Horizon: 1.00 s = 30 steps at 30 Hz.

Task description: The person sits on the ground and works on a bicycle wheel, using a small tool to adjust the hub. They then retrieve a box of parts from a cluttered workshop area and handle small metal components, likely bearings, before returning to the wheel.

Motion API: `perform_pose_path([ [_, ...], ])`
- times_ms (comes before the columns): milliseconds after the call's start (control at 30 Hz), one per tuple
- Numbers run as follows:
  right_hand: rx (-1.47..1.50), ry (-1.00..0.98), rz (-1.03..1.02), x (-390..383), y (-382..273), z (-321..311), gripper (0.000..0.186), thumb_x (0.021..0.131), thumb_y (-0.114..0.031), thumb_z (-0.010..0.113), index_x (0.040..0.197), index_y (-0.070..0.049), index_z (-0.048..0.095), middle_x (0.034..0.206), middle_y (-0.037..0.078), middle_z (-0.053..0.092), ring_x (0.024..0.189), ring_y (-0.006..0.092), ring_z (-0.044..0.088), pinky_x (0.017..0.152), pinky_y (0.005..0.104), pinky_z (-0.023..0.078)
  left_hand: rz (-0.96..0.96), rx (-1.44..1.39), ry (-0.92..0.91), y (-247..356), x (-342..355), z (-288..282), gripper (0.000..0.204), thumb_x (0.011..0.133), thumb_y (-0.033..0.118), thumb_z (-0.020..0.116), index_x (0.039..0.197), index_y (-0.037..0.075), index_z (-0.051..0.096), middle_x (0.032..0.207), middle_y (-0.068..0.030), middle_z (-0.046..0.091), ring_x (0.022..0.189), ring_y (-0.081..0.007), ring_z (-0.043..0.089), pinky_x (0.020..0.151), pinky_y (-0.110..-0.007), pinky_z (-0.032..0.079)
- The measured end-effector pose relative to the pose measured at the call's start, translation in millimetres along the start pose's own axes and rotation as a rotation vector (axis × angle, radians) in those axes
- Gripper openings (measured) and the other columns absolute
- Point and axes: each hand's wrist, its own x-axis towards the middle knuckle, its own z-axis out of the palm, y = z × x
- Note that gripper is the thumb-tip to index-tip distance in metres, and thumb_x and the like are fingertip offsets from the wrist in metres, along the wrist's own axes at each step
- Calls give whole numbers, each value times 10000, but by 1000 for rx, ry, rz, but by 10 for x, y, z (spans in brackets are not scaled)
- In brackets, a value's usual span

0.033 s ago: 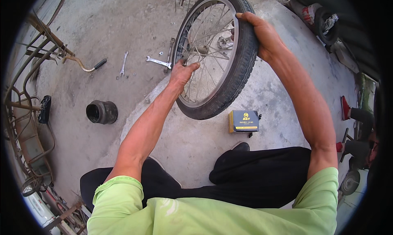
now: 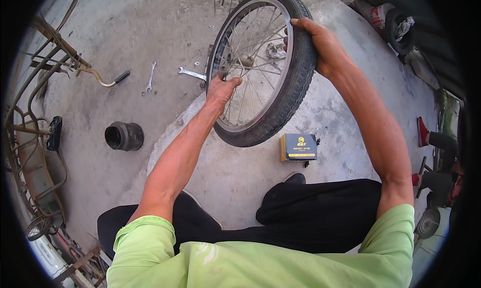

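A spoked wheel with a black treaded tyre (image 2: 299, 85) is held up tilted in front of me, over the concrete floor. My left hand (image 2: 221, 93) grips its near left rim, the thumb lying on the inner side by the spokes. At the upper right, my right hand (image 2: 323, 45) is wrapped round the tyre, with some fingertips showing through the spokes. The hub (image 2: 245, 61) sits in the middle of the wheel. Behind the wheel's left edge, a double-ended spanner (image 2: 192, 74) lies partly hidden.
Another spanner (image 2: 151, 76) lies on the floor to the left, near small nuts. A black rubber-like collar (image 2: 124, 136) stands nearer. A black and yellow box (image 2: 298, 147) lies below the wheel. A metal-framed cart (image 2: 35, 137) fills the far left; a person's red shoe (image 2: 423, 132) shows at right.
The wheel has shifted very slightly to the left and turned a little in my hands, covering more of the spanner behind it. Both hands keep their hold.
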Motion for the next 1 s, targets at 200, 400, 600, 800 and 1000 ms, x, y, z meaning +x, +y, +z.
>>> perform_pose_path([
  [200,-253,-66,173,-50,724,-388,514,1020,-464,636,1277,-19,610,1076,72,705,940,146,701,928,377,583,28,344,247,-397,78,-356,714,697,292,783,1320,-37,662,1150,-257,739,1071,-355,714,979,-407,526],
  [400,-1003,-205,119,-543,1683,-1086,805,876,-528,748,1405,49,562,1297,243,658,1210,352,648,1064,440,503,61,702,202,-865,0,-511,762,666,309,802,1343,-3,646,1219,-257,667,1172,-378,645,1026,-496,492],
  [600,-1537,-435,-3,-1029,2104,-1213,1145,616,-457,933,1556,-92,390,1530,176,455,1428,388,430,1186,502,375,143,826,168,-1011,-130,-453,785,672,317,813,1361,-3,615,1251,-243,600,1232,-392,567,1082,-549,407],
  [800,-1595,-505,-150,-1086,2137,-984,1171,575,-362,949,1548,-68,368,1484,170,470,1381,378,459,1159,480,392,178,841,212,-1101,-103,-461,778,668,324,817,1347,2,616,1232,-238,604,1210,-396,572,1055,-515,446],
  [1000,-1538,-426,-171,-1153,2277,-1107,1019,598,-238,870,1503,-73,433,1405,177,513,1322,378,501,1120,471,435,237,824,220,-1157,-81,-407,825,669,313,809,1393,0,566,1182,-214,615,1166,-378,584,1033,-501,457],
])
